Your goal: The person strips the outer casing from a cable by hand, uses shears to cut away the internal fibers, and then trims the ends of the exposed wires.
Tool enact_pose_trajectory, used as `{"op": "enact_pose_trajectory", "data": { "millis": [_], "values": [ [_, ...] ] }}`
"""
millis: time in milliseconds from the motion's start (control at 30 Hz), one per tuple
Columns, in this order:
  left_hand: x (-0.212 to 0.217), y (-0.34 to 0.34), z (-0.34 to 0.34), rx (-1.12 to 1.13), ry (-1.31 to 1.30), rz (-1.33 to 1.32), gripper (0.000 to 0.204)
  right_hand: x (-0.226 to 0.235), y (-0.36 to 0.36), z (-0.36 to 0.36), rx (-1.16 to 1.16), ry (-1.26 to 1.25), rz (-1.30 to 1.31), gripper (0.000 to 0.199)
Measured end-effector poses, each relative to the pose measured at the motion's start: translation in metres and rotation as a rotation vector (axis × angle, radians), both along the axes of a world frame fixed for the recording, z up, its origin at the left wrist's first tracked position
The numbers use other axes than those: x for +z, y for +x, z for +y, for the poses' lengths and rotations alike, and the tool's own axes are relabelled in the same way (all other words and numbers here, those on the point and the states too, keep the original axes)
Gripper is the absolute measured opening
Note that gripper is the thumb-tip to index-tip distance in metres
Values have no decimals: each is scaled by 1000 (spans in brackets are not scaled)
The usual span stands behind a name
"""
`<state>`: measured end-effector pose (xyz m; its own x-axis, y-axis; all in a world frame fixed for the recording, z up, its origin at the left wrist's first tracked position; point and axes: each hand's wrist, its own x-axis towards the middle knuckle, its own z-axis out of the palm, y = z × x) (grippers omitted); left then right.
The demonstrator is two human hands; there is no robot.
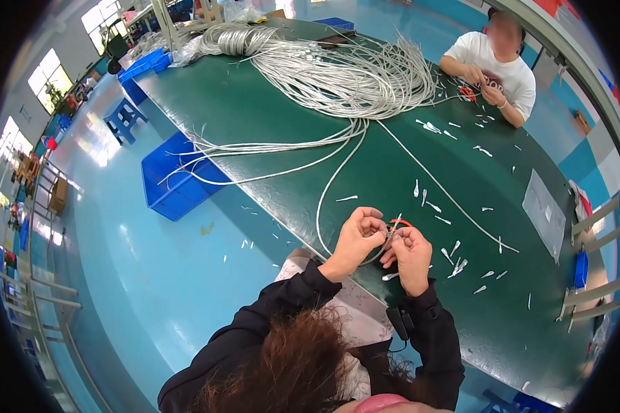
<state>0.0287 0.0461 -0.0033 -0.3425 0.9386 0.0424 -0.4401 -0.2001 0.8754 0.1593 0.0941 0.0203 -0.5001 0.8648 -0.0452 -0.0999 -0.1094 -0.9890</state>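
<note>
Both my hands are at the table's near edge, fingertips almost meeting over the end of a light grey cable (319,206). My left hand (359,239) pinches the cable near its end. Closed at the same spot, my right hand (411,256) has its thumb and forefinger on the cable end; the fingertips partly hide it. The cable loops below my hands and runs back to a big bundle of cables (331,76). Just behind my fingers shows a curved red-orange handle (401,222), mostly hidden, its kind unclear.
White scraps (456,265) litter the green table (489,199). A single cable (448,189) stretches to the right. Several cable ends hang over a blue bin (176,189) on the left. Across the table a person (499,65) works near red-handled tool (468,93). A plastic bag (544,213) lies right.
</note>
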Motion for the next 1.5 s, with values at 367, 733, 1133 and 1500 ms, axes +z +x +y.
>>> {"op": "enact_pose_trajectory", "data": {
  "millis": [367,733,1133,1500],
  "values": [
    [-8,-2,0,16,69,181,34,3,1,1,40,79,-116,10],
    [-9,-5,4,-35,53,60,31,-4,2,7,32,-125,24,9],
    [-9,0,-3,-33,59,118,29,-6,8,4,53,-46,-22,10],
    [-3,-1,5,54,61,97,30,-3,0,12,16,-259,134,12]
  ]
}}
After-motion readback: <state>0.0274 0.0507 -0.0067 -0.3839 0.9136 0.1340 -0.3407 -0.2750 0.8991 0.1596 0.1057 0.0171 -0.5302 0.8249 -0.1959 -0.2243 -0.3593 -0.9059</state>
